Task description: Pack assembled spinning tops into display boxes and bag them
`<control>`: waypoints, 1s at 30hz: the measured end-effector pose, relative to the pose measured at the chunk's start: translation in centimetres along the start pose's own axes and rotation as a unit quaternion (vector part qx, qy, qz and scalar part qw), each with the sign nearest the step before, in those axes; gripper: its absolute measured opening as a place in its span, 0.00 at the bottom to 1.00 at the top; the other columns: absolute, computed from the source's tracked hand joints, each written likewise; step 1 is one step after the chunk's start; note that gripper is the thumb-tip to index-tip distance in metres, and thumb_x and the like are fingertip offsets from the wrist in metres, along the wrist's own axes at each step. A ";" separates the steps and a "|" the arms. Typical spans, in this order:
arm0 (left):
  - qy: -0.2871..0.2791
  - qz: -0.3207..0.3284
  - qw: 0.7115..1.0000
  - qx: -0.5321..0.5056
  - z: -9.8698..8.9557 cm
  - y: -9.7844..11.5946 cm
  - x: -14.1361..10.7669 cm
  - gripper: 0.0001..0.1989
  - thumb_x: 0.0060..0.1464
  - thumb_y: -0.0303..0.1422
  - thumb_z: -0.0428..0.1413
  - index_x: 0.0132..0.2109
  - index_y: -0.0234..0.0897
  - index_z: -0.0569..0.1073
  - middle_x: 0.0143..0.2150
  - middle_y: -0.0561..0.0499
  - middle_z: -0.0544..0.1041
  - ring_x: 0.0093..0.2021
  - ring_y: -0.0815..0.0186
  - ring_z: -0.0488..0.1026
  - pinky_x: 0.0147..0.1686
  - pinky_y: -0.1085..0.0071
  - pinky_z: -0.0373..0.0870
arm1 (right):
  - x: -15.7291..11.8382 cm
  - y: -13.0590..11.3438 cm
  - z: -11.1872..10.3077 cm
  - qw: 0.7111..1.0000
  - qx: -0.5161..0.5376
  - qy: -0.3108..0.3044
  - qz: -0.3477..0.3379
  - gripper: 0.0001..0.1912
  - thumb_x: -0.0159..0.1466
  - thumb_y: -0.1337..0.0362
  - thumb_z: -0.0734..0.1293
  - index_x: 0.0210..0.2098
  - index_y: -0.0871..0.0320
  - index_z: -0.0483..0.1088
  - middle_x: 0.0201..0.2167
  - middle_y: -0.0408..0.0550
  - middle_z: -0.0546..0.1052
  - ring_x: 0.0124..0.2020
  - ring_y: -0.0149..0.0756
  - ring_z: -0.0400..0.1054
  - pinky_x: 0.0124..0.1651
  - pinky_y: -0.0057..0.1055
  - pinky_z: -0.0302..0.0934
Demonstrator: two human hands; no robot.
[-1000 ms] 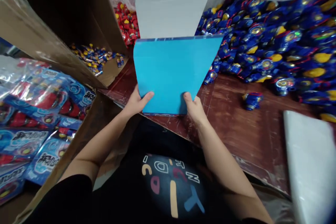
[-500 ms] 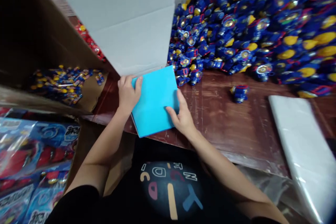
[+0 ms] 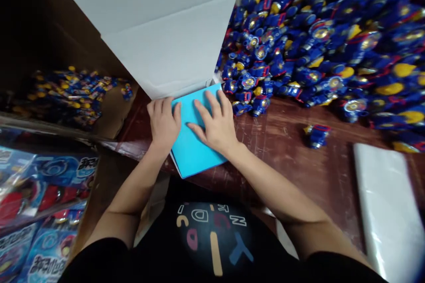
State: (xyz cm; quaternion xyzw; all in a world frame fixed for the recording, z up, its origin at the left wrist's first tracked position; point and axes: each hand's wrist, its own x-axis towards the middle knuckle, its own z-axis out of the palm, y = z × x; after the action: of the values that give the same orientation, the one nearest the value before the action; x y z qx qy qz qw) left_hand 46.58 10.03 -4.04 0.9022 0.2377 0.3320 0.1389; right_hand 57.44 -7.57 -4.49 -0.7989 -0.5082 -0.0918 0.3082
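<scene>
A light-blue card (image 3: 195, 152), with a white edge showing beneath its left side, lies at the table's near edge. My left hand (image 3: 162, 124) grips its upper left edge, thumb on top and the other fingers along the side. Spread flat over the card's upper right part is my right hand (image 3: 217, 126), fingers apart and pointing away from me. Just behind the card stands a tall white cardboard panel (image 3: 166, 48), whose bottom edge comes close to my fingertips.
Many blue toy pieces (image 3: 279, 62) with yellow and red parts are heaped at the back right. One loose toy (image 3: 318, 136) sits apart on the brown table (image 3: 285, 163). White plastic sheeting (image 3: 385, 199) lies right. A cardboard box (image 3: 114, 110) holds small pieces; packaged toys (image 3: 46, 203) are lower left.
My right hand has moved from the card's right edge onto its top, spreading its fingers. My left hand keeps its hold on the left edge. The view has shifted slightly.
</scene>
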 end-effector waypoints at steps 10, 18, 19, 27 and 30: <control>0.126 -0.049 0.991 0.021 -3.7 -3.7 -1.8 0.19 0.76 0.44 0.56 0.56 0.35 0.83 0.54 0.35 0.81 0.59 0.45 0.74 0.67 0.44 0.64 | 4.6 1.3 2.8 0.983 0.179 0.026 -0.033 0.37 0.78 0.39 0.61 0.76 0.55 0.64 0.79 0.64 0.60 0.81 0.53 0.56 0.80 0.58 0.60; -0.028 -0.042 0.998 0.045 -2.2 -3.7 -0.2 0.18 0.75 0.39 0.56 0.59 0.35 0.84 0.57 0.31 0.79 0.66 0.37 0.70 0.75 0.32 0.55 | 4.8 -2.1 4.2 0.989 -0.039 -0.132 -0.050 0.30 0.82 0.54 0.59 0.76 0.63 0.68 0.83 0.64 0.55 0.86 0.59 0.44 0.86 0.66 0.40; -0.015 -0.047 0.998 0.026 -2.5 -3.2 -0.4 0.18 0.75 0.38 0.55 0.61 0.35 0.83 0.63 0.30 0.76 0.70 0.37 0.67 0.76 0.34 0.54 | 5.0 -2.4 4.3 0.986 -0.038 -0.150 -0.062 0.29 0.82 0.54 0.59 0.77 0.58 0.67 0.84 0.61 0.54 0.86 0.60 0.44 0.85 0.68 0.41; -0.143 0.031 0.989 0.018 -1.9 3.3 -9.1 0.34 0.73 0.41 0.59 0.79 0.35 0.65 0.79 0.26 0.63 0.78 0.33 0.64 0.75 0.32 0.61 | 6.5 -2.5 8.1 0.940 -0.059 -0.335 -0.022 0.32 0.81 0.59 0.59 0.82 0.50 0.57 0.85 0.61 0.47 0.85 0.71 0.43 0.76 0.85 0.49; -0.239 -0.022 0.967 0.089 -1.0 2.3 -11.3 0.42 0.71 0.48 0.59 0.81 0.29 0.60 0.82 0.22 0.56 0.81 0.22 0.54 0.73 0.15 0.51 | 7.7 -3.5 6.6 0.936 -0.057 -0.345 -0.030 0.28 0.77 0.66 0.64 0.75 0.58 0.69 0.82 0.68 0.57 0.80 0.74 0.55 0.70 0.82 0.61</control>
State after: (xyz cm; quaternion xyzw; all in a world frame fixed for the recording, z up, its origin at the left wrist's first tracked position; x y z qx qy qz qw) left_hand 39.17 2.29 -8.34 0.9587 0.2458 0.0810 0.1179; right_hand 56.91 3.13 -4.75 -0.7819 -0.6012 0.1517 0.0653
